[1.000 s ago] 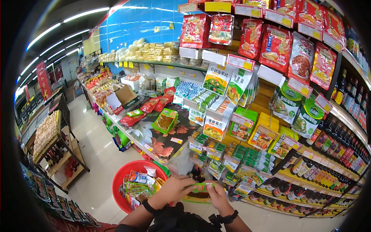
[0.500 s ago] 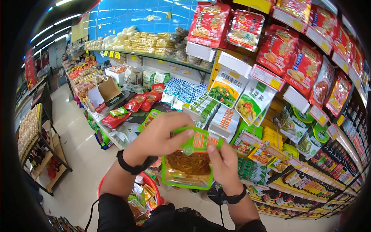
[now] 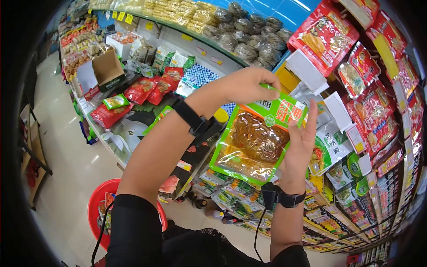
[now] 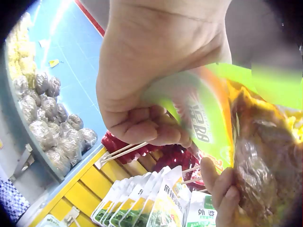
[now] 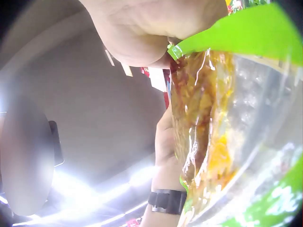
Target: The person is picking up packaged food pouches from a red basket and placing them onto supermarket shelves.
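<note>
Bits missing
The left wrist view cuts off the green-edged plastic pack (image 4: pixel 260 161); a black cloth sleeve (image 3: pixel 135 227) partly hides the round red plastic tub (image 3: pixel 92 211).

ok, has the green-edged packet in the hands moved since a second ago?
Yes. Against the red basket, the green-edged packet is now higher and farther to the right in the head view.

The display table (image 3: pixel 142 117) holds an open cardboard box (image 3: pixel 108 71), with red packets (image 3: pixel 141 90) beside it and blue-checked packets (image 3: pixel 198 76) farther to its right.
</note>
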A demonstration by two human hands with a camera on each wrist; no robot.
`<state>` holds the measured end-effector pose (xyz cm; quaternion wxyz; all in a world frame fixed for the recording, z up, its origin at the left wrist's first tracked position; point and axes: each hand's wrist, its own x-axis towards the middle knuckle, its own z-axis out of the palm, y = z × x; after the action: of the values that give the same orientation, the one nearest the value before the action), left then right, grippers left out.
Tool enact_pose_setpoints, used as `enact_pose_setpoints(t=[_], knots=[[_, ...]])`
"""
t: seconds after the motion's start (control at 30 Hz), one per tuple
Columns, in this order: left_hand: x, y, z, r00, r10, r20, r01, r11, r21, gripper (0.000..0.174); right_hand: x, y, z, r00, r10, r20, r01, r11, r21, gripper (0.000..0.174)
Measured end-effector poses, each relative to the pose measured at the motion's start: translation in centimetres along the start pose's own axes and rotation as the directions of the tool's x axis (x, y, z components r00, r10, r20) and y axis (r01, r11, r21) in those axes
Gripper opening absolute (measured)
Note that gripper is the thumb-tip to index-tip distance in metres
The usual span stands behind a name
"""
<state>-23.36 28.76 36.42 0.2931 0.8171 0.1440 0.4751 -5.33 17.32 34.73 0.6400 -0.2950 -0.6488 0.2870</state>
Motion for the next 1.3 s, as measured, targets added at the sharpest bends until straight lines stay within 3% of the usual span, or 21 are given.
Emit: enact_pose_setpoints(t=[0.1, 0.23, 0.33, 0.43, 0.57, 0.77, 0.87, 1.0, 1.2, 1.3], knots=[[2.1, -0.8, -0.6, 0.997, 0.073, -0.013, -0.072, 0.997, 0.037, 0.025, 1.5, 1.5, -0.1, 0.994, -0.021, -0.109, 0.013, 0.997, -0.075, 0.046], [4.3, -1.9, -0.4, 0.993, 0.117, -0.005, -0.116, 0.976, -0.185, 0.032, 3.0, 2.6, -1.1, 0.985, -0.098, -0.141, 0.074, 0.983, -0.17, 0.037], [5.2, -2.0, 0.1, 0.986, 0.16, -0.036, -0.164, 0.948, -0.274, 0.033, 3.5, 2.5, -1.0, 0.967, -0.194, -0.167, 0.158, 0.966, -0.205, 0.038], [5.7, -1.6, 0.6, 0.986, 0.146, -0.075, -0.164, 0.918, -0.361, 0.034, 4.0, 2.2, -1.3, 0.941, -0.3, -0.159, 0.227, 0.904, -0.362, 0.038], [6.4, -1.7, 0.4, 0.988, 0.147, -0.047, -0.154, 0.906, -0.394, 0.037, 4.6, 2.5, -1.7, 0.944, -0.291, -0.156, 0.244, 0.933, -0.265, 0.038], [7.7, -1.7, -0.7, 0.981, 0.195, -0.018, -0.194, 0.951, -0.239, 0.032, 5.1, 2.3, -0.7, 0.94, -0.251, -0.229, 0.171, 0.932, -0.318, 0.034], [8.4, -1.8, -0.9, 0.983, 0.185, -0.007, -0.18, 0.947, -0.265, 0.033, 5.6, 2.5, -0.8, 0.946, -0.252, -0.204, 0.211, 0.957, -0.201, 0.033], [8.1, -2.0, -1.3, 0.982, 0.188, -0.022, -0.187, 0.95, -0.248, 0.033, 5.6, 2.2, -1.1, 0.962, -0.228, -0.152, 0.187, 0.951, -0.246, 0.032], [8.1, -2.0, -1.2, 0.991, 0.132, 0.018, -0.121, 0.951, -0.283, 0.033, 5.2, 2.3, -1.1, 0.96, -0.204, -0.192, 0.166, 0.966, -0.2, 0.033], [7.9, -1.5, -1.4, 0.987, 0.16, 0.029, -0.148, 0.956, -0.255, 0.033, 4.8, 1.9, -1.2, 0.955, -0.219, -0.201, 0.16, 0.949, -0.273, 0.033]])
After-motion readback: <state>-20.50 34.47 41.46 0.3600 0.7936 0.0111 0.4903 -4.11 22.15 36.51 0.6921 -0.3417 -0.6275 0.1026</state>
